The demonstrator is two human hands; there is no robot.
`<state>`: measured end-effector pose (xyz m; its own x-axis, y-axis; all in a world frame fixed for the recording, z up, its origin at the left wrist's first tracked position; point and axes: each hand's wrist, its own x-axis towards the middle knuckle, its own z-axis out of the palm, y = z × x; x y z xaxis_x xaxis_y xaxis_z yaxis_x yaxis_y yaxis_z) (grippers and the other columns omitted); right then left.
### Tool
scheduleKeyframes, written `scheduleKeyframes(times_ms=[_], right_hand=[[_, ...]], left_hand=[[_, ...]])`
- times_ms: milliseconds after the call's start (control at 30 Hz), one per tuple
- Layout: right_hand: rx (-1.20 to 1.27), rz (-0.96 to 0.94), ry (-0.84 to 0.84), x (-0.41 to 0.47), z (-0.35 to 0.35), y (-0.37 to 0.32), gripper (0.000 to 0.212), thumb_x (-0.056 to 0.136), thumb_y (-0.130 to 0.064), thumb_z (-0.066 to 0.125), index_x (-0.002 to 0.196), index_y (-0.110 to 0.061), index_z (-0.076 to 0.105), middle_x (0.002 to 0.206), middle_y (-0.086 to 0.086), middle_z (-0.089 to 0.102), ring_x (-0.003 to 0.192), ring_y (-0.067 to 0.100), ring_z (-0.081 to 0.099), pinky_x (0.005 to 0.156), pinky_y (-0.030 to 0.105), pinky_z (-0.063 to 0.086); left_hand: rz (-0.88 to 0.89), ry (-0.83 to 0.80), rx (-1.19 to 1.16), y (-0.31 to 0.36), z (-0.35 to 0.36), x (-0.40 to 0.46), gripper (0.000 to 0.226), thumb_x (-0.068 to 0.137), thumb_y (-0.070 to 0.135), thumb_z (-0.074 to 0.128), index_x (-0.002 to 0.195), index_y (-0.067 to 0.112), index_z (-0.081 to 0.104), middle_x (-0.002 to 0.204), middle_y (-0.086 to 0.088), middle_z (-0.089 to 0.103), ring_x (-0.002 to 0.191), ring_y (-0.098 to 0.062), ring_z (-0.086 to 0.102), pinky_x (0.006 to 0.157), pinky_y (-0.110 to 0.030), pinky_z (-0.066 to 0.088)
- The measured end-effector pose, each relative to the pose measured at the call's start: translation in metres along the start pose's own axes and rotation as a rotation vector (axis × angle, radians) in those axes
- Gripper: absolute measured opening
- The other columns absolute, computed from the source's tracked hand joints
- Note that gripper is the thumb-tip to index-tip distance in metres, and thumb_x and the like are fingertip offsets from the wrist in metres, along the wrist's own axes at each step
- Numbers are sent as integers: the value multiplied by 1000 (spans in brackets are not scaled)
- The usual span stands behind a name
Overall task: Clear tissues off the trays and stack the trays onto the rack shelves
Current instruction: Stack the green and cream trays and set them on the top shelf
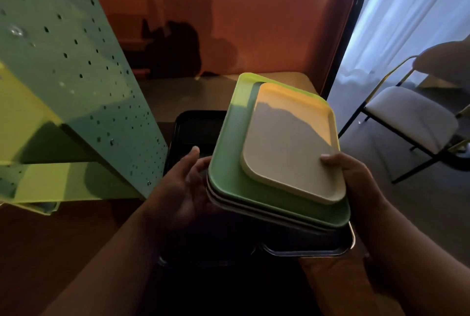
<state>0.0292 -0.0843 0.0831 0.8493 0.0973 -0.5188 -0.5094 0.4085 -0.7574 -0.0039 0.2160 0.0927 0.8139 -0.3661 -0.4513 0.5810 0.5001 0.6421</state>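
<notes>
I hold a stack of trays in front of me, tilted slightly. On top lies a small cream tray (287,145), resting on a larger green tray (229,168), with pale trays under that and a metal tray (348,244) at the bottom. My right hand (356,183) grips the stack's right side, thumb on the cream tray. My left hand (183,188) cups the stack's left edge, fingers spread. No tissue shows on the trays. The green perforated rack (76,74) stands at the left, its shelf (38,183) low beside my left arm.
A black tray (193,130) lies on the dark table behind the stack. An orange padded bench back (229,23) runs across the far side. A chair with a white seat (407,117) stands at the right near pale curtains.
</notes>
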Motion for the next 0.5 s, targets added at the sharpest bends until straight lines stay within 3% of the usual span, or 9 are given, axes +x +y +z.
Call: scheduleKeyframes(times_ms=[33,133,267,367,433,500], right_hand=[[-21,-24,1,-1,-4,-6,40,96,-12,45,134,-3,54,105,24,72,73,33,76,56,37,62],[-152,-57,19,-1,-12,-24,49,89,-15,57,136,-5,55,119,27,69,79,34,75,65,38,63],[-228,-80,31,-5,-13,-75,28,97,-11,56,120,4,63,100,23,72,63,22,73,58,26,59],[-246,-90,-117,-14,-1,-117,32,102,-5,40,126,3,61,93,16,77,71,23,75,63,31,62],[-207,-79,-196,-23,7,-138,35,101,-5,35,125,-3,61,94,16,75,76,29,76,62,39,64],[-223,-117,-217,-32,18,-157,35,99,-7,38,126,-6,61,99,17,72,80,33,74,64,44,64]], left_hand=[[-11,3,78,1,12,3,53,90,50,40,104,12,75,100,-15,76,93,-28,74,78,-42,61],[-56,66,216,2,53,8,55,91,44,52,126,3,61,116,-23,70,104,-36,70,88,-44,58],[35,217,307,6,90,9,43,96,35,53,111,-3,65,91,-20,77,77,-30,75,68,-40,63],[153,276,330,15,115,7,51,93,47,52,112,2,63,86,-15,78,76,-27,76,71,-41,63],[223,295,311,24,134,0,47,98,44,47,111,2,64,80,-11,78,65,-21,75,59,-35,63],[270,259,310,35,154,-10,48,103,35,42,121,-6,58,92,-6,77,61,-13,74,54,-27,61]])
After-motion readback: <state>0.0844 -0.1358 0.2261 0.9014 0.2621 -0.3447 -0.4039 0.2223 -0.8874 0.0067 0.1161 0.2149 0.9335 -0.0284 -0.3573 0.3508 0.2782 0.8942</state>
